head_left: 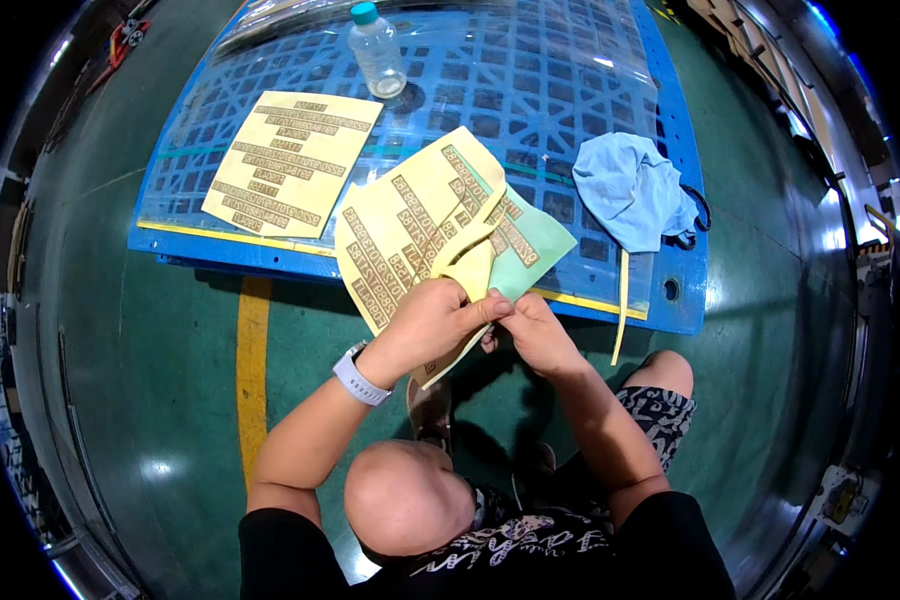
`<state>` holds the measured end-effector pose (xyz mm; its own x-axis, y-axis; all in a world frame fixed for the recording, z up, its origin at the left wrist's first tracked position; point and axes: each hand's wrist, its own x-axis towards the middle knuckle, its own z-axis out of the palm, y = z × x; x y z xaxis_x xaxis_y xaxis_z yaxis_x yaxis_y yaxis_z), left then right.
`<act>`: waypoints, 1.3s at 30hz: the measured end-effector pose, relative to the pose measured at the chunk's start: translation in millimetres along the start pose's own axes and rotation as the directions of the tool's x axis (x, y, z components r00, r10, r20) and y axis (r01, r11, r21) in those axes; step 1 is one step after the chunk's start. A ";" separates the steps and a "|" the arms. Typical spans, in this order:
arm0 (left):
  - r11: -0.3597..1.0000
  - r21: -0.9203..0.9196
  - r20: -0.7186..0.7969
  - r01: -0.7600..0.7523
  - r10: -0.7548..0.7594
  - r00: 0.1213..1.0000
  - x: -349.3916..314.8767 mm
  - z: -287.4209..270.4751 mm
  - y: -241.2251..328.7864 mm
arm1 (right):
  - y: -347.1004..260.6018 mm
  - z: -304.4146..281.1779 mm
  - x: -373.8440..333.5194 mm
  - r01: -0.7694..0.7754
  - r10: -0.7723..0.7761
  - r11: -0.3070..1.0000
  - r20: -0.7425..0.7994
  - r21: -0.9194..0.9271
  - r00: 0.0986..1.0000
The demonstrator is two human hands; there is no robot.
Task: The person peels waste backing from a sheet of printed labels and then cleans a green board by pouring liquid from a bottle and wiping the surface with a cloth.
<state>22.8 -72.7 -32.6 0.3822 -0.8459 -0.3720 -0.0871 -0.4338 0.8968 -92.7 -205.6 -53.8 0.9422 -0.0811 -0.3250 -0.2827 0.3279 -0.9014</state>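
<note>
Both my hands are at the near edge of a yellow printed sheet with rows of brown lettered blocks. Its right part is curled up, and a pale green layer shows beside and beneath the curl. My left hand, below a grey wristwatch, pinches the sheet's edge between thumb and fingers. Close against it, my right hand is closed on the sheet's green corner; its fingertips are partly hidden. The sheet is tilted, reaching over the front edge of a blue pallet.
Clear film covers the pallet's grid top. A second yellow printed sheet lies flat at left. Behind it stands a clear bottle with a teal cap. Light blue cloth is bunched at right, and a thin yellow strip hangs over the front edge.
</note>
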 end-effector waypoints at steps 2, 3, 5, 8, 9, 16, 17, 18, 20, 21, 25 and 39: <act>0.994 0.101 -0.037 -0.046 0.050 0.998 2.0 1.4 -6.9 | 1.2 -2.8 -1.4 -0.035 0.035 0.998 0.009 0.048 0.999; 0.996 0.023 -0.049 -0.082 0.083 0.995 2.4 3.2 -4.4 | 1.7 -4.9 -2.5 -0.027 0.027 0.995 0.004 0.100 1.000; 0.979 -0.131 -0.081 -0.154 0.144 0.986 -0.4 7.1 6.8 | 0.2 -8.3 -5.6 -0.007 0.008 0.979 -0.007 0.204 1.000; 0.876 -0.480 -0.030 -0.037 0.025 0.999 -11.4 9.4 14.2 | -5.6 -12.5 -12.4 -0.016 0.014 0.962 0.007 0.272 1.000; 0.843 -0.535 -0.070 -0.057 0.023 0.997 -18.2 12.1 18.9 | -15.4 -8.4 -19.6 -0.007 0.010 0.978 -0.016 0.208 1.000; 0.909 -0.404 0.061 0.103 -0.085 0.994 -49.4 -33.6 26.5 | -35.8 -43.3 -33.8 -0.151 0.151 0.988 0.008 0.032 0.989; 0.934 -0.350 0.032 0.068 -0.061 0.998 -49.5 -37.2 26.2 | -35.5 -49.9 -33.2 -0.170 0.170 0.985 0.007 0.015 0.985; 0.956 -0.292 0.007 0.033 -0.033 0.999 -49.1 -41.4 26.2 | -35.7 -56.8 -32.6 -0.158 0.158 0.987 0.020 -0.035 0.987; 0.974 -0.224 0.050 0.036 -0.025 0.998 -50.7 -57.6 26.4 | -37.3 -66.9 -29.9 -0.130 0.138 0.983 0.052 -0.133 0.989; 0.985 -0.171 0.072 0.032 -0.020 0.997 -51.5 -67.4 19.4 | -44.3 -65.3 -28.6 -0.147 0.154 0.978 0.036 -0.145 0.987; 0.991 -0.133 0.083 -0.003 0.014 0.996 -37.2 -67.7 13.8 | -47.6 -68.3 -10.7 -0.070 0.079 0.988 0.059 -0.139 0.995; 0.738 -0.645 -0.344 -0.197 -0.050 0.938 2.2 5.2 15.0 | -41.0 -11.1 -0.6 -0.166 0.177 0.967 0.041 -0.193 0.983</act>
<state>17.6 -82.6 -21.3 0.6793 -0.6644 -0.3116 0.4541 0.0470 0.8897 -83.6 -229.4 -19.8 0.8840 0.0173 -0.4673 -0.4644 0.1485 -0.8731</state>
